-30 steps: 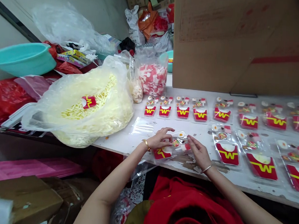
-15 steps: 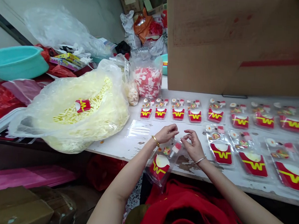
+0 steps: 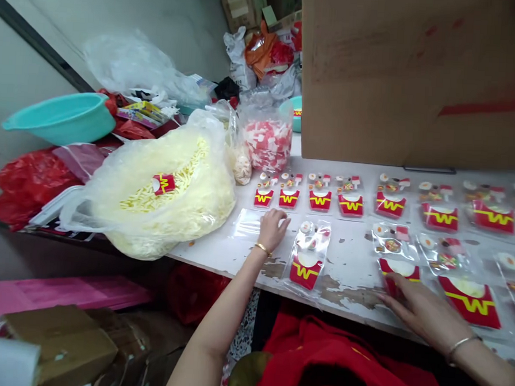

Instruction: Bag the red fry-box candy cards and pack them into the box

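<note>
A clear plastic bag [image 3: 310,247] lies flat on the table in front of me, with a red fries-box piece marked with a yellow W and small food-shaped pieces inside. To its left, my left hand [image 3: 273,231] hovers by a flat clear plastic sleeve [image 3: 246,223], its fingers bent and apart; whether they touch the sleeve is hard to tell. My right hand [image 3: 413,308] reaches over the lower end of another filled bag [image 3: 393,246], thumb and fingers apart, partly covering its red piece. Neither hand visibly grips anything.
Several filled bags [image 3: 320,200] form a row at the back, with more at the right. A big bag of pale yellow fries-shaped pieces [image 3: 169,228] sits left, beside a bag of pink-and-white pieces [image 3: 266,144]. A large cardboard box [image 3: 397,79] stands behind.
The filled bag has left my hands and now lies on the table. My left hand has moved left towards the clear sleeve, my right hand right to another filled bag. The view has shifted.
</note>
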`<state>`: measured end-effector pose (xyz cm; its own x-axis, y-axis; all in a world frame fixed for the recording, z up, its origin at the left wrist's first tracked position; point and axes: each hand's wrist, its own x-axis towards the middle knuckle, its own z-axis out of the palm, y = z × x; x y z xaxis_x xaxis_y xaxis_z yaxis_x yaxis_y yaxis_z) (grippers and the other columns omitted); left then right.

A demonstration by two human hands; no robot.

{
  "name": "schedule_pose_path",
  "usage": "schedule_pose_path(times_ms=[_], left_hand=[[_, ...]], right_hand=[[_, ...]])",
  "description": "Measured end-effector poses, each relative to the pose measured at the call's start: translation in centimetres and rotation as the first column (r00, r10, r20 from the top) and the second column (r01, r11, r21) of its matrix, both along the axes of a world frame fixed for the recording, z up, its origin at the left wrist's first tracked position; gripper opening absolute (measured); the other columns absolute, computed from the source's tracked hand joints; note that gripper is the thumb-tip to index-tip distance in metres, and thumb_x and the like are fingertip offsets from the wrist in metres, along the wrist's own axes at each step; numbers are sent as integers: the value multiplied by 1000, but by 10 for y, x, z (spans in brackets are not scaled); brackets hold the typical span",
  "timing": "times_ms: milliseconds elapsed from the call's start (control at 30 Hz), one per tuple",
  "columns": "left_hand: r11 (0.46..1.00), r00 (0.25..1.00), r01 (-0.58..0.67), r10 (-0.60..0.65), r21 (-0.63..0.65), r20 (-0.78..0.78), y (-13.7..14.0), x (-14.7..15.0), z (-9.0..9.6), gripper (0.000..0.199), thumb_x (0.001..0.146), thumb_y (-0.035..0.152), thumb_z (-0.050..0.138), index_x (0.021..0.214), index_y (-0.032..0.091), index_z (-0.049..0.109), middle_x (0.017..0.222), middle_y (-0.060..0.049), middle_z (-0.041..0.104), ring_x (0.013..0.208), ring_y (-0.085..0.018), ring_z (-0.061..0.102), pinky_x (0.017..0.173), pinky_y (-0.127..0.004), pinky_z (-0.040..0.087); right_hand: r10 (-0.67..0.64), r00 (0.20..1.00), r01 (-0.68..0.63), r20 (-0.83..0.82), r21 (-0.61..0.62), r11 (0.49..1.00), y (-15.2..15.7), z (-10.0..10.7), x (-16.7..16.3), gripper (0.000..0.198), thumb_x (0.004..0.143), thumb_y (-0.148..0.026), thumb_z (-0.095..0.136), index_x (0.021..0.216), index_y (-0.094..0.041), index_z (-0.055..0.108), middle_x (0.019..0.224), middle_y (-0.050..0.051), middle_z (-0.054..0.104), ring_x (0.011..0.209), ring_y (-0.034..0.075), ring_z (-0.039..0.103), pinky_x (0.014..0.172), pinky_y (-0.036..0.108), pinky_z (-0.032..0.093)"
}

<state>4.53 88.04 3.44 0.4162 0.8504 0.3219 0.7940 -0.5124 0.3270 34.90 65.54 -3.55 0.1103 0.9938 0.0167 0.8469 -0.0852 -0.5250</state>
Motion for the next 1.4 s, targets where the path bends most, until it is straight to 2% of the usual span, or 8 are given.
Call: schedule_pose_path(times_ms=[100,233,467,667,833,967,1100,1400], left_hand=[[977,973,-212,209,-17,-93,-2,-43,-7,20,87,38,51,86,20,58,93,-5,58,92,-20,52,81,-32,36],[952,947,-301,291,-58,-133,3,-70,-18,20,83,38,56,85,18,57,90,-5,58,89,-21,51,77,-32,35],[971,983,-181,181,-156,-12,0,-70,-25,16,84,30,52,75,17,57,75,-1,59,71,-13,52,68,-26,36],[970,991,-62,88,-234,103,-32,-62,-32,18,85,32,51,77,18,58,73,1,59,67,-11,51,66,-23,39],[990,991,-51,67,-133,120,-48,-55,-8,18,87,31,51,77,18,57,77,-1,60,73,-13,53,71,-27,37],[999,998,33,-33,2,-49,-60,-39,16,20,91,33,47,80,19,57,82,-1,60,82,-15,54,80,-32,33],[986,979,161,-164,-36,-119,-72,-22,21,21,92,33,46,81,18,56,84,-2,60,83,-15,54,79,-32,33],[927,922,374,-376,-39,-88,-77,-13,13,26,94,32,39,86,17,59,84,-5,58,83,-16,52,75,-30,37]], right_hand=[[131,978,-150,-165,-104,983,-1,7,-25,55,85,-61,43,123,-21,48,97,11,66,88,28,63,74,39,51],[299,929,-314,-218,-34,949,9,25,-38,62,85,-58,44,137,-25,38,131,12,51,116,28,52,92,41,47],[579,775,-615,254,91,783,44,17,19,122,41,-64,77,145,-26,27,151,13,21,136,42,15,106,65,10],[705,638,-745,310,15,667,89,20,28,101,61,-58,69,144,-19,29,137,17,42,128,38,33,106,58,17],[613,709,-687,350,147,711,84,39,20,88,72,-59,60,142,-13,34,123,20,50,113,35,45,92,49,38],[565,756,-645,332,226,730,79,74,-5,91,74,-63,57,144,-14,27,124,19,48,109,33,46,89,46,39],[595,728,-672,341,181,718,85,100,-45,88,72,-65,56,141,-15,34,118,18,51,100,31,49,82,44,39],[585,725,-616,363,-39,787,87,85,-83,101,65,-63,59,147,-18,20,106,14,55,93,32,49,76,43,38]])
